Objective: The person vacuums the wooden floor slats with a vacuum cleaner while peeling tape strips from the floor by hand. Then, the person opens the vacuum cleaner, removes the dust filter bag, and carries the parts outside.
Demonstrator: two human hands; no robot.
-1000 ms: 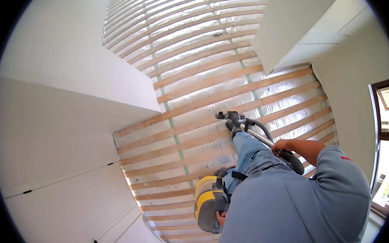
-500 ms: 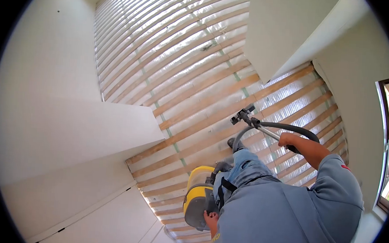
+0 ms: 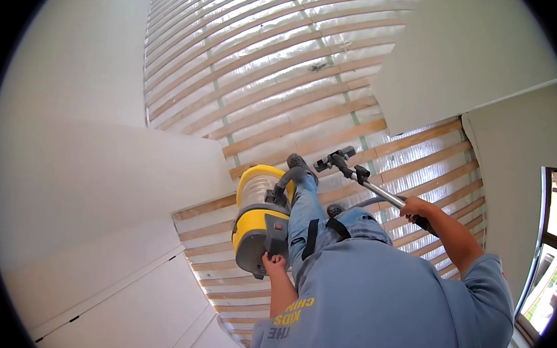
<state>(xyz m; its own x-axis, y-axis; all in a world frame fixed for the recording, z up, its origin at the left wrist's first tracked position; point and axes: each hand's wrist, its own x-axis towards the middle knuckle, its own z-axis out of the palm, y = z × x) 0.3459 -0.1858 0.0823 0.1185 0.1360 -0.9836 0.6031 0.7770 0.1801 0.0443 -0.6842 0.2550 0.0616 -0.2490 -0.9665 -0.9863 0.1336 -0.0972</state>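
Observation:
My left hand (image 3: 275, 262) is closed on the rear end of a yellow and grey vacuum cleaner (image 3: 261, 221), which hangs beside my left leg. My right hand (image 3: 410, 208) is wrapped round the vacuum wand (image 3: 379, 191), near its black ribbed hose end. The metal wand slants down to a dark floor nozzle (image 3: 335, 158), which is over the wooden battens ahead of my feet. A grey hose (image 3: 286, 178) comes out of the front of the vacuum cleaner.
Wooden battens (image 3: 294, 121) run across silvery foil sheeting, with green tape strips between. A white wall corner (image 3: 225, 164) juts in at left, and another wall (image 3: 438, 69) stands at upper right. A dark-framed window (image 3: 551, 248) is at far right.
The vacuum cleaner has come up and forward with my left hand. One foot has stepped ahead of the other. The nozzle has shifted left from half a second ago, and the view has turned.

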